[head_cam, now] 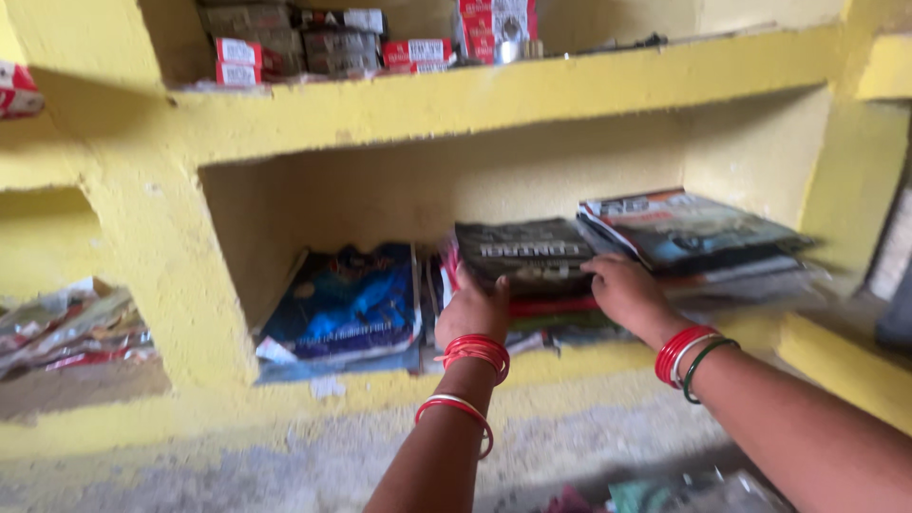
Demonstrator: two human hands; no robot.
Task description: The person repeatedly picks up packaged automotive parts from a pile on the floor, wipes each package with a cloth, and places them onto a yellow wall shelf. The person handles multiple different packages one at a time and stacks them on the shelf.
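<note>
Both arms stretched forward from the near edge into the middle niche of a yellow shelf, forearms rising toward the far wall. Left hand raised with its back to the camera, wrist ringed by red bangles, more red bangles lower on the forearm; fingers pressed up against the near edge of a dark magazine, thumb side against the cover, closed around that edge as far as can be made out, though blur hides the fingertips. Right hand laid palm down just right of the left, fingers spread loosely and resting on the same dark magazine and the stack under it, not curled round anything; wrist carrying red, white and green bangles. Dark magazine tilted, far end leaning toward the back wall, cover black-grey with a pale band of lettering, lying on top of a stack with red edges showing below. To its right, touching or overlapping, a second stack of magazines with a glossy cover in grey, red and blue, jutting out past the niche's edge. To the left in the same niche, a blue magazine leaning against the side wall, well clear of both hands. On the upper shelf, far and left, small red and white boxes. In the left niche, a heap of loose papers.
</note>
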